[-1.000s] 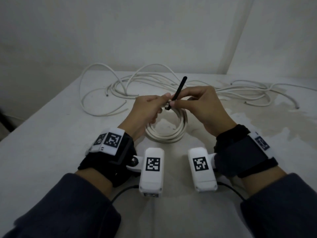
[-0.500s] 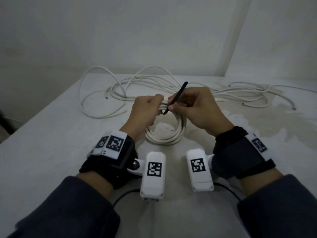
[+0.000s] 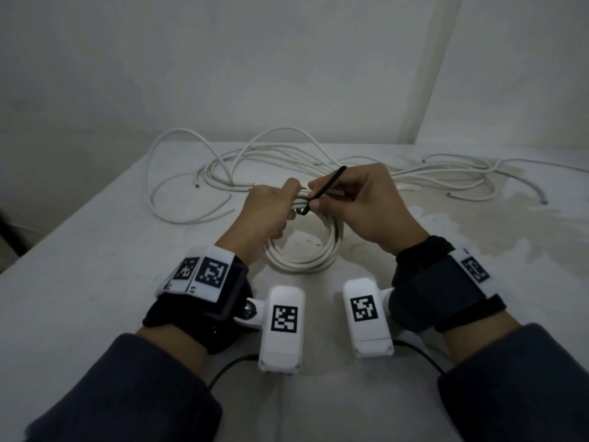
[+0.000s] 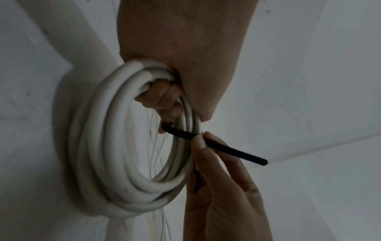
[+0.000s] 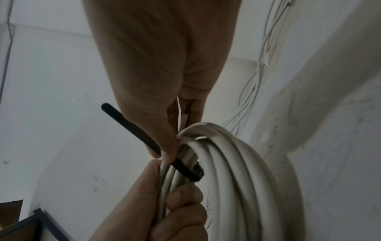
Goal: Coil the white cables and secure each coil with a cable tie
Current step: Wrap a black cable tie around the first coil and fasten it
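**Wrapping the black tie around the first coil**

I am gripping the coil of white cable (image 3: 302, 247) with my left hand (image 3: 266, 215), fingers curled right round the bundled turns at its top so the loops cannot spring apart while I work. The lower part of the coil is resting on the table (image 3: 95, 282), which is taking its weight and leaving my grip free simply to keep the strands together.

My right hand (image 3: 363, 202) is pinching the black cable tie (image 3: 322, 193) between thumb and fingertips, just beside my left thumb. I am keeping the pinch close to the bundle so the short end stays under control: in the right wrist view that end is hooking round the strands, while the long free end is pointing up and away from me.

I judge this to be the wrapping step, with the tie not yet closed. The tie needs pulling snug before I release my left grip, or the turns may loosen.

Behind my hands, the loose white cables (image 3: 223, 173) are sprawling across the table, still uncoiled, so most of the task remains.
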Demonstrator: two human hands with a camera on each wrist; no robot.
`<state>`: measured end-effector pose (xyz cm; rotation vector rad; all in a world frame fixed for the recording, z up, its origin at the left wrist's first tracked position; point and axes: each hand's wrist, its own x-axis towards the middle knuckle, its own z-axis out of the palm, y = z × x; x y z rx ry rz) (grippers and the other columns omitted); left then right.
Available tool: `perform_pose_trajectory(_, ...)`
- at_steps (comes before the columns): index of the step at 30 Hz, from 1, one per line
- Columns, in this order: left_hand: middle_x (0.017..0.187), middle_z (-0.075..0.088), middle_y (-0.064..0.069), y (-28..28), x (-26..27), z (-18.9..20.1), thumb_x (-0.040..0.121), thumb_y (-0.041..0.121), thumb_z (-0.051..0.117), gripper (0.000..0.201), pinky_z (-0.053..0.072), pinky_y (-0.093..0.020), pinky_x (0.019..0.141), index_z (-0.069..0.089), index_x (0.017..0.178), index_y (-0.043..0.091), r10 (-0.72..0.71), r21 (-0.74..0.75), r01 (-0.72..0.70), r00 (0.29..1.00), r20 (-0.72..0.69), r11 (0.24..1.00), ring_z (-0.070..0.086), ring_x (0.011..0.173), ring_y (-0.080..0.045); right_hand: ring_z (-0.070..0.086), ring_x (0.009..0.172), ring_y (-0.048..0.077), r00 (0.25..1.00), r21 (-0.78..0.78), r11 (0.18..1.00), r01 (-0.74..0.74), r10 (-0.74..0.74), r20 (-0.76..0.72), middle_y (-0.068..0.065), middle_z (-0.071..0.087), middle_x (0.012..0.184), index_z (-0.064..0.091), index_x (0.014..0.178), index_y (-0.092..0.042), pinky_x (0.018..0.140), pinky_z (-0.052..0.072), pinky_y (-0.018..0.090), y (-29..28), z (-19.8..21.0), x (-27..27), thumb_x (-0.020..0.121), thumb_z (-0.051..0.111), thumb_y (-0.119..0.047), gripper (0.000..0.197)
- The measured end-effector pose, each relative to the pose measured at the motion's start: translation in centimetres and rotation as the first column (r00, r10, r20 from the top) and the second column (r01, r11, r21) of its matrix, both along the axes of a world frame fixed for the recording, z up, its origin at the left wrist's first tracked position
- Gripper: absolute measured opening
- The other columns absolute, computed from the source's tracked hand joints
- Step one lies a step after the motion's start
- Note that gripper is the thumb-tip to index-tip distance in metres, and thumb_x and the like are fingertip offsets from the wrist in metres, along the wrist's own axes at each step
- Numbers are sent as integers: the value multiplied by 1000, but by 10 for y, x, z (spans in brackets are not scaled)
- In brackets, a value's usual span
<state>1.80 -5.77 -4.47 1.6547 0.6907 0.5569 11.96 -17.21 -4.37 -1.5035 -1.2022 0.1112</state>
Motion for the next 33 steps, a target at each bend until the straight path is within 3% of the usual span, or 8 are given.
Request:
perform_pose_trajectory(7,62,30,-5,-1,0,1,94,27,46,19,17,-18,39,45,82,12,-29,10,30,999,-12,1000,23,45,-13,72,86,20,1000,-8,1000,10,-10,13,11,74,91,74,88,-10,84,57,32,1,-3,2,73,76,5,22)
perform_pose_trajectory(11,69,44,-13,1,-1,0,93,29,46,21,21,-19,39,50,80,12,-39,52,39,999,-6,998,25,42,-14,72,82,18,1000,7,1000,-1,1,-29,13,73,88,74,88,-6,77,56,25,1,-2,0,73,74,10,22)
perform_pose_trajectory(15,61,67,-9,2,-1,-6,91,29,48,43,26,-19,39,62,53,14,3,102,-8,999,50,995,31,40,-13,72,81,20,999,9,1000,14,-13,-45,13,73,85,73,87,-2,78,57,29,1,-1,-1,74,75,7,16)
perform_pose_trajectory(18,36,51,4,-2,-1,-5,90,24,52,57,25,-18,38,54,33,20,71,104,-82,992,108,991,30,35,-10,72,84,24,998,0,1000,26,-26,-51,14,74,86,73,88,-1,83,57,40,2,-2,0,76,75,0,12)
perform_pose_trajectory(21,29,36,7,-4,0,-6,88,22,57,63,24,-20,41,47,26,19,128,93,-141,983,128,986,28,32,-9,70,89,24,996,-21,999,45,-47,-80,15,73,92,70,90,0,88,55,42,4,-1,0,81,71,-1,10)
perform_pose_trajectory(25,43,27,3,0,2,-10,83,24,62,52,20,-25,46,33,40,20,170,58,-182,970,176,982,24,42,-17,69,92,22,990,-91,995,41,-53,-133,12,73,97,67,91,-1,89,54,37,5,1,-1,89,63,-7,7)
perform_pose_trajectory(28,48,25,-1,1,2,-12,82,24,63,44,19,-26,47,37,48,14,154,70,-170,968,196,983,23,44,-17,68,91,15,996,-110,993,49,-57,-71,6,72,96,69,96,-2,86,52,26,4,1,-2,89,64,-8,11)
perform_pose_trajectory(33,50,25,-2,1,3,-13,85,21,61,34,18,-26,48,45,58,8,118,89,-140,970,213,986,22,45,-16,67,98,18,996,-166,984,70,-78,-39,6,71,98,67,84,-18,93,52,37,1,2,-3,82,72,-10,10)
